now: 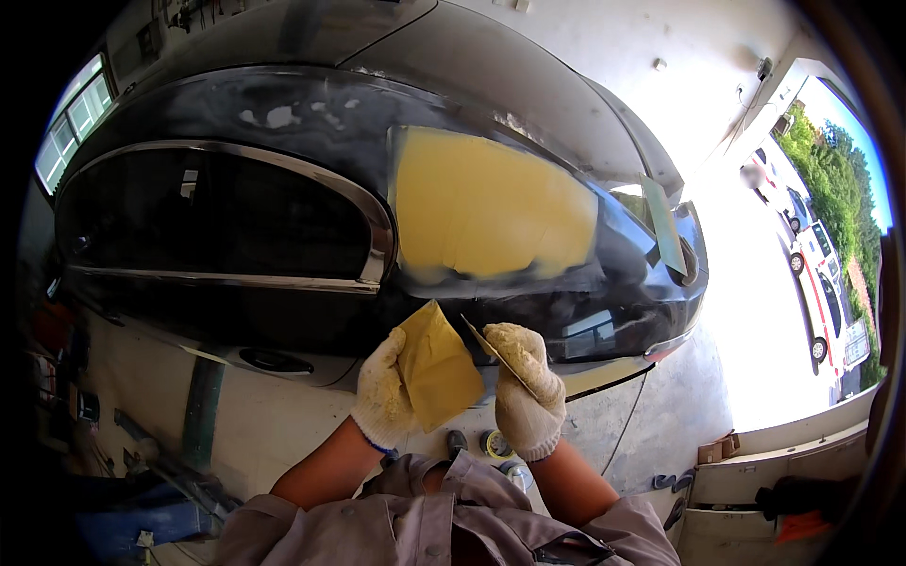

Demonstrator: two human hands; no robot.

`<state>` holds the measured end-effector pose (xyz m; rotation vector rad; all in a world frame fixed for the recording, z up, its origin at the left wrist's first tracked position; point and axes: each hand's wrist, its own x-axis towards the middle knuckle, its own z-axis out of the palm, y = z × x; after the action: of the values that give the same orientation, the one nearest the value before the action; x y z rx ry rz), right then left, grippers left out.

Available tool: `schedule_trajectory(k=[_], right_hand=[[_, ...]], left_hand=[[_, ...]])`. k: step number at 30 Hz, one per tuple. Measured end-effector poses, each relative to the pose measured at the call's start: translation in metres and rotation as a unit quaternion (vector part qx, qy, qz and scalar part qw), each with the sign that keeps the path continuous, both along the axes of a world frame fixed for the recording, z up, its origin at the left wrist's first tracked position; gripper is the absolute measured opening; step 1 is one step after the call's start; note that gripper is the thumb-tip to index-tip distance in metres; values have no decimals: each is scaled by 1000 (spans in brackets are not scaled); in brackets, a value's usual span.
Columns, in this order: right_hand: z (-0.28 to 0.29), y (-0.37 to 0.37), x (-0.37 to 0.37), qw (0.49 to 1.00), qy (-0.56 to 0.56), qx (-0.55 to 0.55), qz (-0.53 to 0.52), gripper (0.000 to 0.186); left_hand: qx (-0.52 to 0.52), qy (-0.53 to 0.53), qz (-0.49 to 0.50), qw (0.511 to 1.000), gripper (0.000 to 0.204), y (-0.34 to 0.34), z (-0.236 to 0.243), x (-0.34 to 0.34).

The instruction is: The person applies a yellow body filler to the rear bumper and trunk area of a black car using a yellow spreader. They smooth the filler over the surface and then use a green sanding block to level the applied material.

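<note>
In front of me is a dark car (236,325) with a broad, smooth patch of yellow body filler (491,208) on its rear side panel, behind the side window. My left hand (385,391), in a white knit glove smeared with yellow, grips a filler-coated flat plate (440,373). My right hand (528,396), gloved the same way, is closed on a thin flat filler spreader (507,357), seen nearly edge-on. Both tools are held close together below the patch, in front of the car's side. The glove fingers partly hide the spreader.
Chrome trim (373,226) frames the side window. A round tin (494,443) stands on the floor by my feet. At the right are low cabinets (793,462) and an open doorway, with parked white vehicles (816,255) outside. Dark equipment (170,472) lies at lower left.
</note>
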<state>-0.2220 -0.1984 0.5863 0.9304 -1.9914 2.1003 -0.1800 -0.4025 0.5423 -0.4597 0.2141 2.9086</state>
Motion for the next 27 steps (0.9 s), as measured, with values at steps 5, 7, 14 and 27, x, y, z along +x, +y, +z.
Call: schedule_trajectory(k=[5,7,14,27], right_hand=[[-7,19,8,992,96,-63,46,48],[-11,38,2,985,168,-16,34,47],[4,74,21,971,229,60,7,48],[-24,97,56,942,179,161,-234,48]], left_hand=[[35,72,-66,995,55,36,13,-14],[-6,66,-71,995,57,41,24,-16],[-15,54,-137,989,57,63,9,-25],[62,71,-224,970,58,91,9,-12]])
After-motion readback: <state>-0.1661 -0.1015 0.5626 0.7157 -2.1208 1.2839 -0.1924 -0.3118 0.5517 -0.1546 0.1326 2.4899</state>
